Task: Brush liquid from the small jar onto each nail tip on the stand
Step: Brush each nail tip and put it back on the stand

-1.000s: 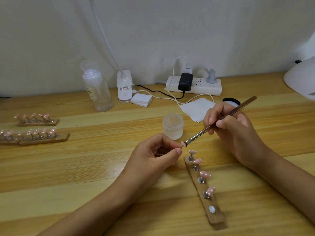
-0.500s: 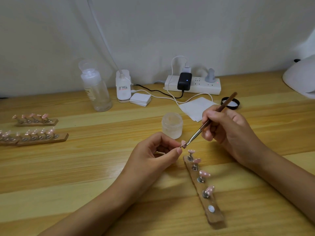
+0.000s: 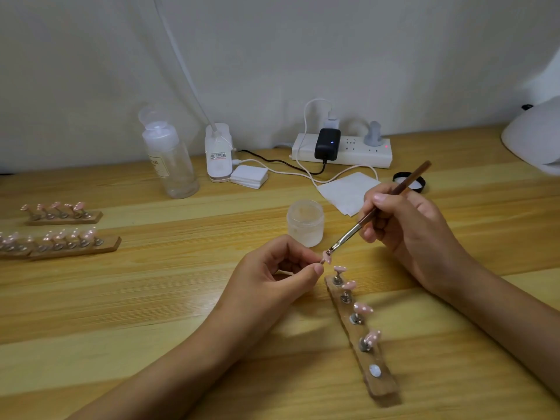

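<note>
A wooden stand [image 3: 368, 369] lies slanted at lower centre, with several pink nail tips on metal pegs and one bare magnet near its near end. My left hand [image 3: 272, 280] pinches a pink nail tip [image 3: 326, 256] on its peg, lifted just beyond the stand's far end. My right hand [image 3: 409, 228] grips a brown-handled brush [image 3: 380, 207]; its bristle end touches that nail tip. The small frosted jar [image 3: 305, 222] stands open right behind the nail tip, between the two hands.
Two more stands with pink nail tips [image 3: 63, 213] [image 3: 60, 242] lie at far left. A clear bottle [image 3: 169, 160], white device [image 3: 218, 153], cotton pads [image 3: 249, 176], power strip [image 3: 342, 151], white wipe [image 3: 348, 190] and black lid [image 3: 409, 180] line the back. A white lamp [image 3: 536, 144] is at right.
My right hand has tilted the brush handle more upright and drawn slightly closer. The brush tip stays on the nail tip pinched by my left hand, which has hardly moved.
</note>
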`<state>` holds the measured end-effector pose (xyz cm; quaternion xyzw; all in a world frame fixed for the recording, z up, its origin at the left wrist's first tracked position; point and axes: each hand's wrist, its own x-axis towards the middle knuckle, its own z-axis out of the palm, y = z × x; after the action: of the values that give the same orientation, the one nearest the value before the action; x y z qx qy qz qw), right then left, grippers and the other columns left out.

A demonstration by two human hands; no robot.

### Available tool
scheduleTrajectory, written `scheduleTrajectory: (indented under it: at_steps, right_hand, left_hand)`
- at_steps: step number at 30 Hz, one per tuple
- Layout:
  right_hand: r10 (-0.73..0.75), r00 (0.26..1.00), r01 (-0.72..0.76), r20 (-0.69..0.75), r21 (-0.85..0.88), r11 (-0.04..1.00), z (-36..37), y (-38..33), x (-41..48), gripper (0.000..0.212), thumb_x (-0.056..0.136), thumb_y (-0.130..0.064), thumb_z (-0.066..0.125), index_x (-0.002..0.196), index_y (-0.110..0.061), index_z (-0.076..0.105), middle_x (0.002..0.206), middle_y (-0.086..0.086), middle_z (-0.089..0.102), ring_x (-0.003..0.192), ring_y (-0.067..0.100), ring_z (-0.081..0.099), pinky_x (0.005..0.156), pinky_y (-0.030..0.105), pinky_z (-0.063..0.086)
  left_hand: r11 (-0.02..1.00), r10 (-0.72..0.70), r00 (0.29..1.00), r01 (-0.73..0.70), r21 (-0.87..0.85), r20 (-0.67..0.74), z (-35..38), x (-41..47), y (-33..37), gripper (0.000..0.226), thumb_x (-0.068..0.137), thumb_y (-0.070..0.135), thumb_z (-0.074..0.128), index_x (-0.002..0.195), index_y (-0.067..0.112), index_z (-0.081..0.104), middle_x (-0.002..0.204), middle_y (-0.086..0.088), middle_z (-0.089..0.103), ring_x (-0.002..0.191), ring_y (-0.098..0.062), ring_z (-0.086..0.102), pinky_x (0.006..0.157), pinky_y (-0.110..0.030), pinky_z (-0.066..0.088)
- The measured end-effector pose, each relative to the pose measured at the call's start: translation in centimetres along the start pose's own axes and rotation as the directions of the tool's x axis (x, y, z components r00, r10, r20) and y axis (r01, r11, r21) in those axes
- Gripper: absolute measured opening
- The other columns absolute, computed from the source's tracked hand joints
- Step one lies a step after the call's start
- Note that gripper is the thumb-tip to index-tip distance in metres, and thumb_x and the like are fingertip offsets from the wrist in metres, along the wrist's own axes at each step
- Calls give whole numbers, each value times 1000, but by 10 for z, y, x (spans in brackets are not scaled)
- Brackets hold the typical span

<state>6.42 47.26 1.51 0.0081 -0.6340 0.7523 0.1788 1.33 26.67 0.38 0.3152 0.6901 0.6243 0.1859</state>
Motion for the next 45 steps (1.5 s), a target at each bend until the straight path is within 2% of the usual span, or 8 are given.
scheduleTrajectory:
  at_steps: [3, 8, 13, 20, 27, 31, 36, 45]
  right_hand:
    - [8, 999, -7, 46, -25, 1000, 1, -1, -1, 20, 91, -14, 48, 77, -13, 62, 66, 2, 63, 57, 12, 60, 56, 20, 50]
    - [-12, 999, 8, -52, -78, 997, 2, 1, -1, 29, 97, -5, 45, 76, -15, 63, 64, 1, 64, 57, 10, 61, 58, 20, 51]
    - [8, 1000, -8, 27, 3, 1000, 2, -2, -1, 17, 87, -13, 48, 77, -13, 61, 66, 3, 64, 57, 11, 60, 57, 21, 50]
    - [-123, 992, 117, -25, -173, 978, 2, 3, -2, 16, 90, -13, 51, 81, -16, 64, 71, 0, 65, 62, 12, 63, 63, 23, 52]
    - [-37, 999, 37, 1, 65, 997, -3, -1, 3, 24, 89, -12, 45, 77, -18, 65, 69, 1, 65, 62, 12, 60, 60, 22, 51]
    - [-54, 994, 59, 90, -50, 997, 0, 0, -1, 24, 90, -12, 45, 77, -19, 65, 70, 3, 66, 64, 13, 62, 63, 23, 52]
    - [-210, 978, 195, -18, -298, 934, 1, 5, -2, 14, 93, -14, 51, 90, -11, 64, 78, 1, 68, 73, 14, 65, 68, 23, 52]
    - [-11, 997, 11, -76, 0, 1000, -1, -3, 2, 25, 74, -45, 67, 69, -21, 73, 53, 1, 66, 47, 7, 59, 49, 16, 48]
  left_hand:
    - [1000, -7, 1000, 7, -8, -1, 0, 0, -1, 6, 76, 22, 70, 76, 27, 70, 77, 2, 71, 68, -3, 58, 65, -20, 49]
    - [1000, -5, 1000, 5, 20, -6, -1, 0, -4, 3, 76, 26, 69, 76, 29, 70, 89, -6, 73, 73, -5, 60, 66, -23, 50]
    - [1000, -11, 1000, 11, 16, -2, -1, 0, -4, 2, 76, 26, 69, 77, 28, 70, 84, -1, 72, 71, -4, 59, 65, -21, 50]
    - [1000, -17, 1000, 17, -22, -16, -1, 1, -4, 1, 76, 23, 68, 76, 23, 69, 83, -6, 72, 69, -5, 59, 62, -17, 49]
    - [999, -23, 1000, 22, -35, -17, -1, 2, -6, 2, 78, 22, 68, 78, 22, 70, 88, -7, 73, 72, -5, 61, 63, -17, 50]
    - [996, -24, 1000, 23, -82, -13, 0, 1, -5, 7, 80, 14, 70, 76, 19, 70, 76, 5, 72, 66, -3, 60, 61, -16, 50]
    - [995, -20, 1000, 18, -95, -23, -2, 1, -1, 12, 85, 8, 68, 77, 18, 69, 82, -9, 72, 62, -6, 61, 67, -20, 52]
    - [998, -3, 1000, 1, -71, -28, -1, 0, -1, 12, 83, 13, 70, 80, 25, 70, 75, 11, 69, 70, -4, 62, 69, -19, 52]
